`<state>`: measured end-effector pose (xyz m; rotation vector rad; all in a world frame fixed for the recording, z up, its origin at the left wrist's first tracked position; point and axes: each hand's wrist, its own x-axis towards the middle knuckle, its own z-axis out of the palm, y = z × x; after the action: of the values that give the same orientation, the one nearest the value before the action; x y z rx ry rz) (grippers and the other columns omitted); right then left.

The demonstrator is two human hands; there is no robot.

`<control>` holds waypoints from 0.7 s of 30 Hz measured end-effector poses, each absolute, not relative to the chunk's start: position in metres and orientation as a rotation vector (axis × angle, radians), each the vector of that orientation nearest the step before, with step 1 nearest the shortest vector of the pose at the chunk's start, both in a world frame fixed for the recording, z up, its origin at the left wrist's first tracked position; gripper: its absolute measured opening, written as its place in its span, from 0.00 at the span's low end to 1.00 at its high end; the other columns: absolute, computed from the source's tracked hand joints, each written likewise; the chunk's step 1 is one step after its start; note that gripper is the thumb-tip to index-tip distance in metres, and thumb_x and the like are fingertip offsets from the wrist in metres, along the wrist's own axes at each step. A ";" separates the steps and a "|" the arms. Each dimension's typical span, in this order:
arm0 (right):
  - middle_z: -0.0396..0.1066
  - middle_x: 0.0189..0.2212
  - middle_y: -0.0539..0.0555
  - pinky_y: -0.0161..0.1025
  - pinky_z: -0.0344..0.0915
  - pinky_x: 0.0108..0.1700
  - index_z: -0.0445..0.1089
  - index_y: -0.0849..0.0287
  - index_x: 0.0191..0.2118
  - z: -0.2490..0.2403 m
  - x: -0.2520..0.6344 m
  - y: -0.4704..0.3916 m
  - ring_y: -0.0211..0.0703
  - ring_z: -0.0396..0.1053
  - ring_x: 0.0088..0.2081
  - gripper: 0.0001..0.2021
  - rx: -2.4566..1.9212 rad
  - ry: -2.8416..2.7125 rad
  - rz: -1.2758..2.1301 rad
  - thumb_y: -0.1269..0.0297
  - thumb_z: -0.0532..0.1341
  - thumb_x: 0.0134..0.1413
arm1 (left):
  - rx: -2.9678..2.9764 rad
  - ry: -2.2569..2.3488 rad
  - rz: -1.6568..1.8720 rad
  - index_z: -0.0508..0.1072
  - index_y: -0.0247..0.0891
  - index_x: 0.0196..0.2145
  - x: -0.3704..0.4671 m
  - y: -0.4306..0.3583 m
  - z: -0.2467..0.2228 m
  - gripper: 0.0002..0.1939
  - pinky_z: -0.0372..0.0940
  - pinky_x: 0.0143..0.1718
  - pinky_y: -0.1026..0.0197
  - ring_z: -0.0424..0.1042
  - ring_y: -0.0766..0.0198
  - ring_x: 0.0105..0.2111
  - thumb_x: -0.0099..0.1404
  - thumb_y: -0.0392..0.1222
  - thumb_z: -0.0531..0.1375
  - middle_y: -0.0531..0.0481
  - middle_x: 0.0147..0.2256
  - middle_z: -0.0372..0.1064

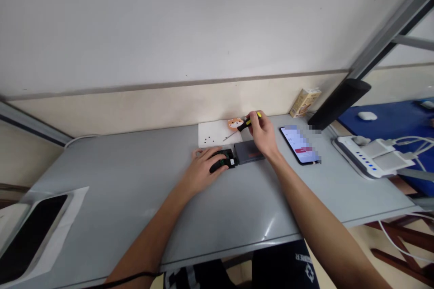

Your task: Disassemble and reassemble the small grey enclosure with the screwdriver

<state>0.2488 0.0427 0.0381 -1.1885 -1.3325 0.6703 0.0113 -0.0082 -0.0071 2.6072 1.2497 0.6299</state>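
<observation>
My left hand is wrapped over a small black device with a green circuit board on the grey desk. My right hand grips a black-and-yellow screwdriver, its shaft slanting down to the left, the tip over a white paper. Several tiny dark screws lie on that paper. A dark grey flat case sits beside the circuit board, partly under my right hand. An orange animal-face object rests at the paper's back right.
A lit phone lies right of my right hand. Farther right is a white power strip with plugs and cables. A small carton stands by the wall near a black padded post. A dark-screened device lies at the left.
</observation>
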 end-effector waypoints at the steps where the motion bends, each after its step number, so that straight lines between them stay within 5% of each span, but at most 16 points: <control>1: 0.65 0.24 0.48 0.38 0.57 0.31 0.68 0.55 0.38 0.036 0.251 0.044 0.39 0.62 0.26 0.22 -1.221 -1.317 0.642 0.40 0.52 0.67 | 2.594 1.259 0.667 0.75 0.48 0.51 0.011 -0.008 -0.007 0.12 0.52 0.63 0.42 0.69 0.52 0.59 0.75 0.50 0.57 0.47 0.62 0.68; 11: 0.71 0.26 0.50 0.38 0.60 0.33 0.71 0.54 0.42 0.027 0.246 0.045 0.40 0.67 0.29 0.22 -1.273 -1.352 0.609 0.41 0.53 0.66 | 2.303 1.486 1.178 0.77 0.46 0.45 0.004 -0.001 -0.006 0.10 0.56 0.60 0.47 0.70 0.55 0.55 0.75 0.44 0.56 0.49 0.53 0.73; 21: 0.68 0.28 0.50 0.35 0.60 0.28 0.70 0.55 0.38 0.031 0.227 0.038 0.37 0.64 0.27 0.22 -1.023 -1.259 0.904 0.40 0.54 0.65 | 2.146 1.638 1.115 0.79 0.46 0.42 0.003 0.006 -0.010 0.06 0.56 0.59 0.44 0.71 0.53 0.53 0.68 0.45 0.64 0.49 0.48 0.76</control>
<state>0.2268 0.0377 0.0311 -1.0225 -1.2589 0.9038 0.0033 0.0061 -0.0096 2.1456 1.6376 1.1151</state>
